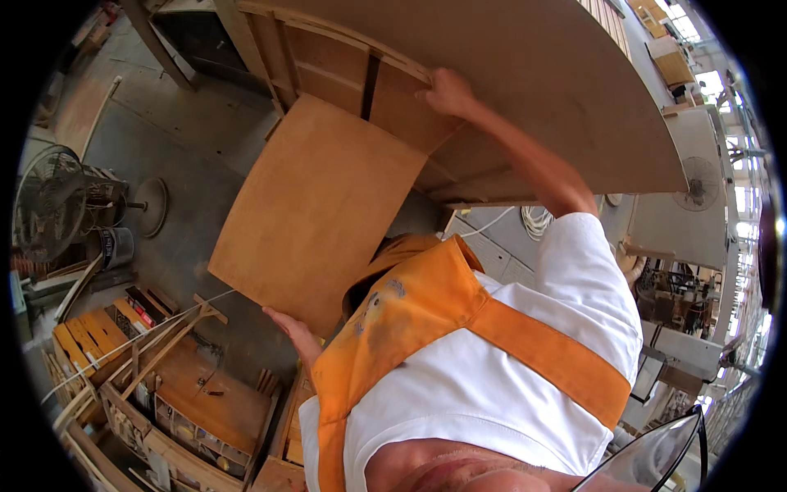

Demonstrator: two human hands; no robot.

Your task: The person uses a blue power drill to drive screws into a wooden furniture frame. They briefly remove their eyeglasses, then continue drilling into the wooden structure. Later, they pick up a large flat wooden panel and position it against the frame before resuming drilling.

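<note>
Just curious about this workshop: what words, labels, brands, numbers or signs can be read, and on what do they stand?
Bucket near the fan: markings, too small and blurred to read.
Wooden panel: no lettering visible.
Orange apron: smudges, no lettering visible.
No text here that I can quote.

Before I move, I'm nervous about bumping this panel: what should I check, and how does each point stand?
1. Left hand at the wooden panel: ok, at its lower edge.
2. Right hand on the rim of the large wooden unit: ok, fingers curled over it.
3. Both hands on the panel: not ok, only the left is.
4. White cord free of the panel: cannot tell, it meets the lower edge in view.
5. Fan away from the panel: ok, apart at left.
</note>
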